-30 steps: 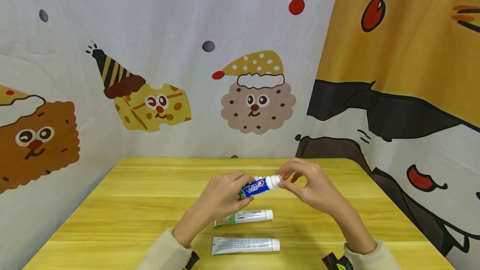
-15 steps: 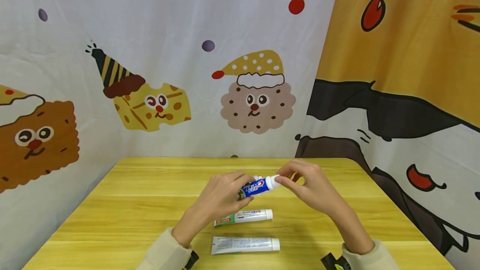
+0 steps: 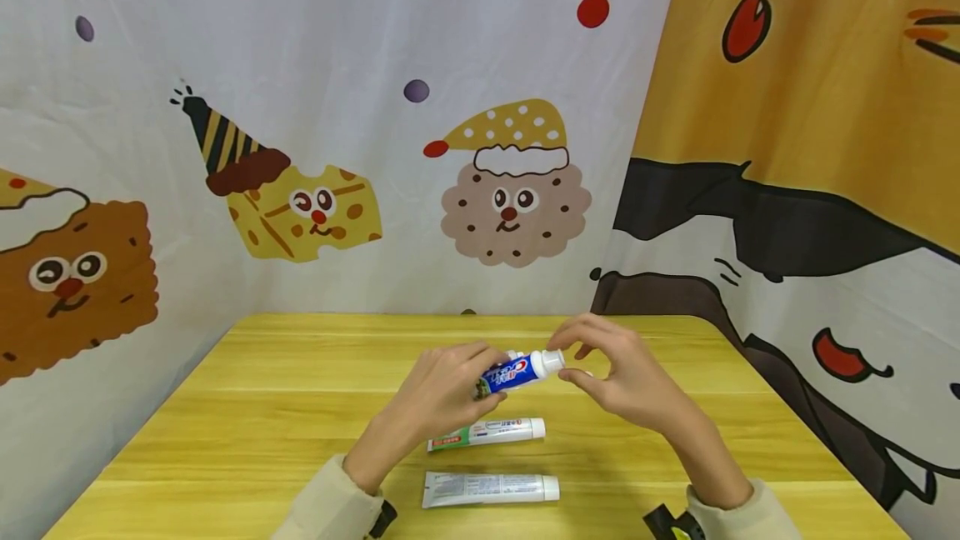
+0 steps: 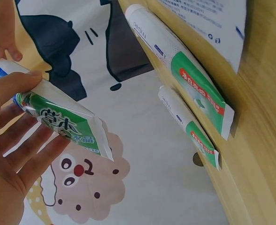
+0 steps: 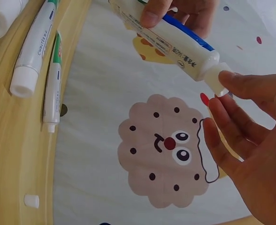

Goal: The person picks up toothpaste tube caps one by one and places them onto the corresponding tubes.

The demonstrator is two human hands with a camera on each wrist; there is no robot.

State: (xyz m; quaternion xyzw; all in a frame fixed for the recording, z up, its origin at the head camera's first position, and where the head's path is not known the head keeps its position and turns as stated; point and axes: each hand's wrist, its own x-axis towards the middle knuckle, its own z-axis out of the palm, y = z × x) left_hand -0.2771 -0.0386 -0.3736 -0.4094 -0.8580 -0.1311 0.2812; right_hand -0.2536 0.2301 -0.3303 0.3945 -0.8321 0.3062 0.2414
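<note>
My left hand (image 3: 450,382) grips a blue, white and green toothpaste tube (image 3: 510,375) above the table, its capped end pointing right. In the left wrist view, the thumb lies over the tube (image 4: 58,112) and the fingers are behind it. At the tube's end, my right hand (image 3: 622,365) has thumb and fingertips about the white cap (image 5: 216,79). The right wrist view has the thumb on the cap and the forefinger close under it. Below the hands lie a green-and-white toothpaste tube (image 3: 491,433) and a silver-white one (image 3: 491,489).
Another toothpaste tube (image 4: 189,126) lies farther back, mostly hidden by the left hand in the head view; its end shows a narrow nozzle (image 5: 51,126). A small white cap (image 5: 31,201) sits on the wooden table (image 3: 300,373). A cartoon-print curtain (image 3: 337,65) stands behind.
The right thumb has shifted from over the cap to its lower side, and the fingers have spread wider around it. The left hand and the tubes on the table stay in place.
</note>
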